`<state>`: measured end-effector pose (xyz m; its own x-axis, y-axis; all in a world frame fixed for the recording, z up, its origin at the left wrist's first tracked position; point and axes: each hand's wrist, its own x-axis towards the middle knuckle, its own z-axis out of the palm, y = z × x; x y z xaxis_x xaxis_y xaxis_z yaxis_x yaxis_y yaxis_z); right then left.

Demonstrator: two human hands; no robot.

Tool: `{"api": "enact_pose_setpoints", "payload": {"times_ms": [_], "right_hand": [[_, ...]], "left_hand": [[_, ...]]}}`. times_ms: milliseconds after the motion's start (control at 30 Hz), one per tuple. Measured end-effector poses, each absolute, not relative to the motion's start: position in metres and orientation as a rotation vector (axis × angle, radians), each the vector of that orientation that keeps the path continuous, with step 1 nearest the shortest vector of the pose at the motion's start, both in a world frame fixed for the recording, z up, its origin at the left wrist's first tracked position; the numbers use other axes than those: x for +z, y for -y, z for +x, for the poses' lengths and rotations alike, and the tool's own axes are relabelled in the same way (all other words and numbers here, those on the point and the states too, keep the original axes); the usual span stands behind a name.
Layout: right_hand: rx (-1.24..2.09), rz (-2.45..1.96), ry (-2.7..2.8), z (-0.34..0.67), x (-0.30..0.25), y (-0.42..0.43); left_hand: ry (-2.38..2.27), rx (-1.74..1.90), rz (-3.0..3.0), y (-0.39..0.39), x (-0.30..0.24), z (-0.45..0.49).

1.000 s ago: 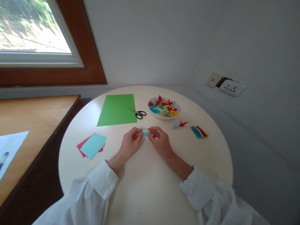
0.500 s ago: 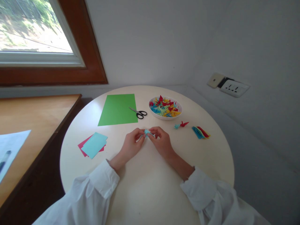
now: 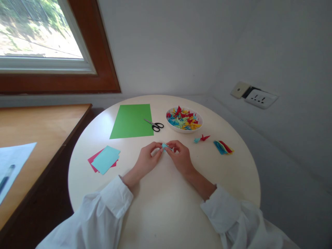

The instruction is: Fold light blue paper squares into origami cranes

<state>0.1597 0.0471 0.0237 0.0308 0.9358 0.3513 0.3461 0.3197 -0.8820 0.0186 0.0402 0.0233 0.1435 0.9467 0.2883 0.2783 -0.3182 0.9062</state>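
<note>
Between my two hands is a small folded piece of light blue paper (image 3: 164, 146), partly covered by the fingers. My left hand (image 3: 147, 156) pinches its left side with thumb and fingertips. On the other side my right hand (image 3: 180, 155) grips it the same way, thumb toward me. Both hands are low over the middle of the round white table (image 3: 160, 207). Beyond the right hand lie a red paper crane (image 3: 204, 137) and a light blue folded paper piece (image 3: 197, 140), close together.
A white bowl (image 3: 184, 131) holds many coloured paper cranes. Black-handled scissors (image 3: 157, 127) overlap a green sheet (image 3: 131, 122). Light blue and pink paper squares (image 3: 105, 159) lie left, folded coloured strips (image 3: 223, 147) right. A wooden desk (image 3: 52, 128) bears paper and a pen.
My fingers have shifted slightly on the light blue paper, and a thin part of it now sticks out toward the right hand. The whole view has moved a little.
</note>
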Motion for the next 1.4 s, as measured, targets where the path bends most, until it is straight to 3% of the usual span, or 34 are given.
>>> {"api": "enact_pose_setpoints", "payload": {"times_ms": [467, 1067, 1400], "right_hand": [[0.687, -1.217, 1.550, 0.1617, 0.0231, -0.0482], [0.476, -1.187, 1.635, 0.1620, 0.0225, -0.0458], [0.353, -1.066, 1.715, 0.1634, 0.0250, -0.0454]], "left_hand": [[-1.413, 1.091, 1.778, -0.0405, 0.0280, 0.0181], [-1.117, 1.323, 1.179, -0.0491, 0.0269, 0.0160], [-1.053, 1.267, 0.969, -0.0452, 0.0302, 0.0187]]}}
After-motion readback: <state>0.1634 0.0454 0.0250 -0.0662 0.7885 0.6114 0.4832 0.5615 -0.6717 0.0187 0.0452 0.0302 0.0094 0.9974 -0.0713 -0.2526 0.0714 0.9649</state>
